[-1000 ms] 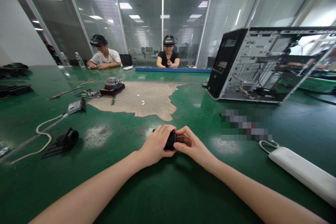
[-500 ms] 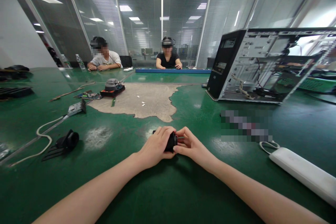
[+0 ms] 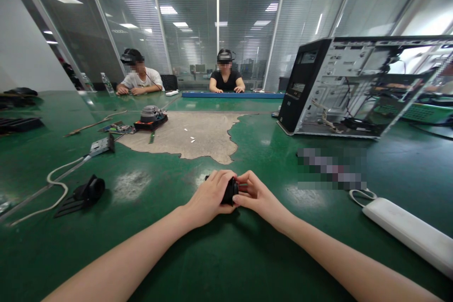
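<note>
Between my two hands, low over the green table, is a small black boxy part; most of it is covered, so its kind does not show. My left hand wraps over its top and left side, fingers curled. From the right, my right hand grips the part's near right edge with thumb and bent fingers. Whether the part touches the tabletop cannot be made out.
An opened computer case stands at the right, with a white power strip in front. At left lie a black plastic duct, a metal bracket with cable and a cooler fan. Two people sit across the table.
Both hands keep the same grip on the black part, with hardly any movement. The whole view has shifted very slightly.
</note>
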### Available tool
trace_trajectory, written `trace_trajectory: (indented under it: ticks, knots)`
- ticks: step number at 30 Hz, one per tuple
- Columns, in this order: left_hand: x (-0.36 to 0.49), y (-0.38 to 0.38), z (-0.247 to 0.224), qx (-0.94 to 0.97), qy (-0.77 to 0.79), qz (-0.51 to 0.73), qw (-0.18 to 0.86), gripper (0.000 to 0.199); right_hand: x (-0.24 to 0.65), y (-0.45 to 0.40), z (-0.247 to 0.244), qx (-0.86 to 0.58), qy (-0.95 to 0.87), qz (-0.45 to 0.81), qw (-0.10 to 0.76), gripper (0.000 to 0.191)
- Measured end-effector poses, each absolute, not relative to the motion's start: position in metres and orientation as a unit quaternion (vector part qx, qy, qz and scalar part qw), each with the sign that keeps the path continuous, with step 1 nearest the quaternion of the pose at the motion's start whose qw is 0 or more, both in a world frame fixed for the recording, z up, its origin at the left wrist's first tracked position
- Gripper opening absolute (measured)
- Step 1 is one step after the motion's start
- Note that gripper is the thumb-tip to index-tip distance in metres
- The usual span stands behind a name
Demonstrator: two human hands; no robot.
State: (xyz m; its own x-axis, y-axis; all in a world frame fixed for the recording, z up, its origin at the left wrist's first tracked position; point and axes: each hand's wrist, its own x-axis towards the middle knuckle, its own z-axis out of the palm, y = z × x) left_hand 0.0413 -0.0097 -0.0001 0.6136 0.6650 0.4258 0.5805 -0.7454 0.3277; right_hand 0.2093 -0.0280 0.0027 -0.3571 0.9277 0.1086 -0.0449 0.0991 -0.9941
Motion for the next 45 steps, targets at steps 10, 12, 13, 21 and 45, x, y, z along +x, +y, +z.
trace_trajectory:
  ticks: [10,12,13,21,45]
  knots:
    - [0.0414,-0.0092,0.0003,0.895,0.341,0.276,0.075,0.058,0.2070,-0.0254,0.0012,-0.406,-0.600,0.535,0.435,0.030]
    - [0.0414,-0.0097,0.0006,0.896,0.342,0.275,0.075,0.059,0.2075,-0.0251,0.0019,-0.405,-0.603,0.540,0.426,0.031]
    - [0.0414,-0.0099,0.0006,0.896,0.341,0.275,0.075,0.059,0.2078,-0.0254,0.0024,-0.399,-0.603,0.545,0.424,0.030]
    - [0.0420,-0.0084,-0.0015,0.892,0.337,0.291,0.076,0.059,0.2069,-0.0297,0.0038,-0.377,-0.594,0.553,0.447,0.028]
    - [0.0417,-0.0037,-0.0050,0.896,0.322,0.285,0.106,0.065,0.2042,-0.0275,0.0013,-0.380,-0.594,0.543,0.456,0.021]
